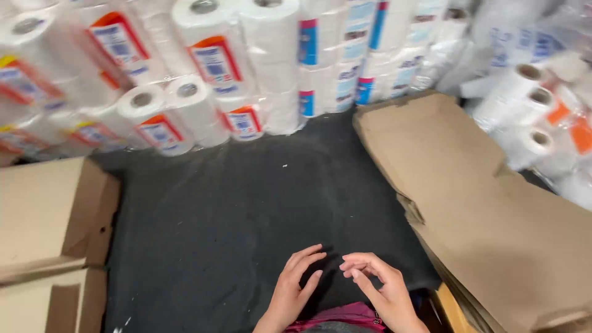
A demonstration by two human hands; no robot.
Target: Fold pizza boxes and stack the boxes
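- Found the flattened cardboard on the right side, lying as a big brown stack of sheets with its folded edges turned towards the middle, near the right hand but not touching it.
- Saw the right hand low in the view, fingers loosely bent and pointing left, the grip half closed around nothing.
- Saw the left hand just beside it, fingers spread and stretched forward, the grip wide and also holding nothing; kept a small gap between the two hands.
- Noted both hands above the dark floor; could not tell if the fingertips touched it.
- Judged it best to take a cardboard sheet by its near edge with both hands well apart, because such a wide and thin sheet probably bends and slides when gripped at one corner only.
- Judged it also wise to lift only the top sheet, since the layers at the stack's edge lay close together and could come up in a bundle.
- Noticed a pink piece of clothing between the wrists at the bottom edge.
- Noticed brown cardboard boxes at the left, well apart from the hands.
- Noticed wrapped packs of white paper rolls piled along the far side, and more wrapped rolls behind the cardboard on the right.
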